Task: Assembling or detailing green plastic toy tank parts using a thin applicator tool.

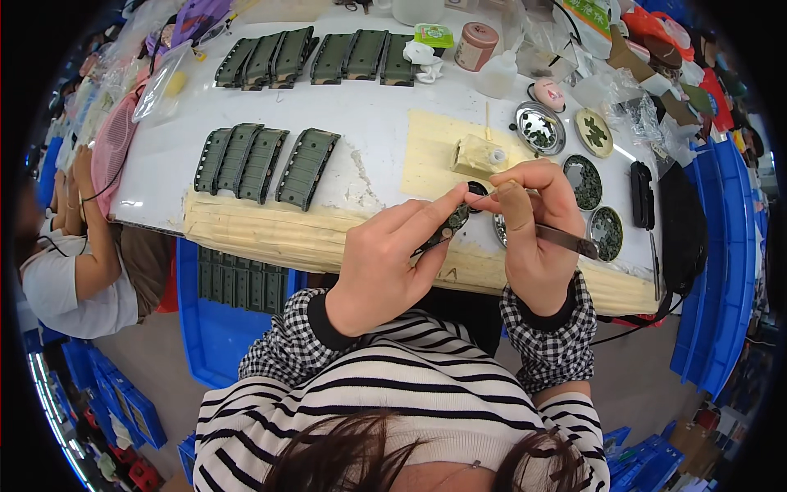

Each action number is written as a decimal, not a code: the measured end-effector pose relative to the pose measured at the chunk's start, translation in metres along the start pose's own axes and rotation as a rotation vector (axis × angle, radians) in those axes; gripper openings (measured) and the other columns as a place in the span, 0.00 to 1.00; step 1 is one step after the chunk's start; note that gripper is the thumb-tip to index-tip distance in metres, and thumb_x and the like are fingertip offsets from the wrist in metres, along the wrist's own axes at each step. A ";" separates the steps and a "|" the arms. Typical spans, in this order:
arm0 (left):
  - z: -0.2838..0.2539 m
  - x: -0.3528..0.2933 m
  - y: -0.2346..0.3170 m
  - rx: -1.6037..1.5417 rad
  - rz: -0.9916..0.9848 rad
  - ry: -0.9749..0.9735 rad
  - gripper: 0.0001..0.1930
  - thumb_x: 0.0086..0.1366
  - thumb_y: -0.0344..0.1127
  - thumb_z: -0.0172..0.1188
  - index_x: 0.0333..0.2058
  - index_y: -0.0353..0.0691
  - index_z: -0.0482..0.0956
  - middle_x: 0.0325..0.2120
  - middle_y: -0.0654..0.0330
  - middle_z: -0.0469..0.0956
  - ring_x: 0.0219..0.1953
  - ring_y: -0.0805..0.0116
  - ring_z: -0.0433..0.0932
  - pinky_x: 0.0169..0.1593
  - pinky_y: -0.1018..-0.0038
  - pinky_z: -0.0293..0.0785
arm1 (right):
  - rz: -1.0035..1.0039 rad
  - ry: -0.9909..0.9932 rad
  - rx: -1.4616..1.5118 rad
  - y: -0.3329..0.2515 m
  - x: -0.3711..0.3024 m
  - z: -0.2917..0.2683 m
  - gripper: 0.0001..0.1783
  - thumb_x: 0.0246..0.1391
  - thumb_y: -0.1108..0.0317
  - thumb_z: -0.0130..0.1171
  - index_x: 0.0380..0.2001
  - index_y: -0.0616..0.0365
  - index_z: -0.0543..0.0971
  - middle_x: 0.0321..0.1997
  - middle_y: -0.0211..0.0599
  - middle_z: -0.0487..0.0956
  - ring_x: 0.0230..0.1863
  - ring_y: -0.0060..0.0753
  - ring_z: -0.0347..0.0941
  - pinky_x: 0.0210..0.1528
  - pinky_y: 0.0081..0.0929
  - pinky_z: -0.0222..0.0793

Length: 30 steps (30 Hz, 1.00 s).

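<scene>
In front of my chest, my left hand (385,258) is closed on a small dark green camouflage part (444,230), seen edge-on and partly covered by the fingers. My right hand (537,230) is closed too, with metal tweezers (567,241) lying across its palm. Thumb and forefinger of that hand pinch at the part's upper end, close to the left fingertips; whatever tiny thing is between them is too small to make out. Just beyond the hands, a pale yellow block (474,154) sits on a yellowish sheet (426,139).
Curved green panels (307,168) lie in rows at the left and back. Round dishes of small dark green pieces (584,182) stand at right, near a black case (642,194). A blue bin (205,328) holds more panels below the padded edge (270,234). Another person (98,275) sits left.
</scene>
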State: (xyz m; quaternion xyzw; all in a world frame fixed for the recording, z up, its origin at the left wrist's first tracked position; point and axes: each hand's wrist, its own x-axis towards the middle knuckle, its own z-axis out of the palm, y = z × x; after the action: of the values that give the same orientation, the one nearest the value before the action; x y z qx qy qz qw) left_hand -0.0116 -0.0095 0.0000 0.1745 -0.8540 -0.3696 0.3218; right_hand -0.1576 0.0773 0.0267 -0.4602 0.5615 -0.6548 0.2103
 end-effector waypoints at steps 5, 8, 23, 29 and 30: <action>-0.004 0.003 0.005 -0.143 -0.086 -0.059 0.24 0.57 0.20 0.59 0.54 0.35 0.73 0.30 0.55 0.79 0.30 0.68 0.78 0.36 0.78 0.73 | 0.004 0.152 0.040 -0.001 0.004 -0.003 0.08 0.62 0.72 0.52 0.38 0.69 0.72 0.35 0.35 0.75 0.32 0.20 0.76 0.33 0.16 0.73; 0.000 -0.001 0.000 -0.498 -0.246 -0.046 0.20 0.63 0.24 0.56 0.55 0.33 0.69 0.36 0.54 0.79 0.35 0.69 0.80 0.42 0.77 0.76 | -0.034 0.261 -0.244 0.005 0.018 -0.018 0.05 0.59 0.74 0.56 0.35 0.66 0.74 0.32 0.34 0.75 0.27 0.18 0.72 0.25 0.17 0.68; -0.007 -0.003 -0.013 -1.507 -0.733 -0.072 0.22 0.73 0.43 0.43 0.56 0.32 0.63 0.32 0.57 0.75 0.29 0.71 0.76 0.35 0.74 0.76 | -0.271 0.021 -0.623 -0.004 0.009 -0.042 0.36 0.64 0.42 0.32 0.36 0.64 0.80 0.30 0.43 0.74 0.28 0.38 0.74 0.30 0.31 0.70; -0.009 -0.003 -0.012 -1.616 -0.778 -0.105 0.20 0.72 0.42 0.46 0.54 0.33 0.67 0.30 0.57 0.79 0.27 0.73 0.80 0.35 0.77 0.79 | -0.244 -0.287 -0.581 -0.048 -0.001 -0.041 0.17 0.49 0.61 0.64 0.36 0.64 0.81 0.28 0.41 0.80 0.29 0.40 0.78 0.34 0.30 0.73; -0.009 -0.003 -0.011 -1.612 -0.779 -0.116 0.20 0.72 0.42 0.46 0.54 0.33 0.67 0.30 0.57 0.79 0.27 0.73 0.80 0.35 0.77 0.79 | -0.266 -0.305 -0.574 -0.049 0.000 -0.038 0.22 0.34 0.73 0.72 0.38 0.63 0.81 0.31 0.40 0.80 0.32 0.39 0.79 0.33 0.27 0.73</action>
State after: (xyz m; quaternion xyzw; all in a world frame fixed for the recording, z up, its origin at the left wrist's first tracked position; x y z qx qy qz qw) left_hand -0.0027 -0.0206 -0.0048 0.1540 -0.2303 -0.9483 0.1550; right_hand -0.1776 0.1118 0.0740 -0.6622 0.6198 -0.4158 0.0666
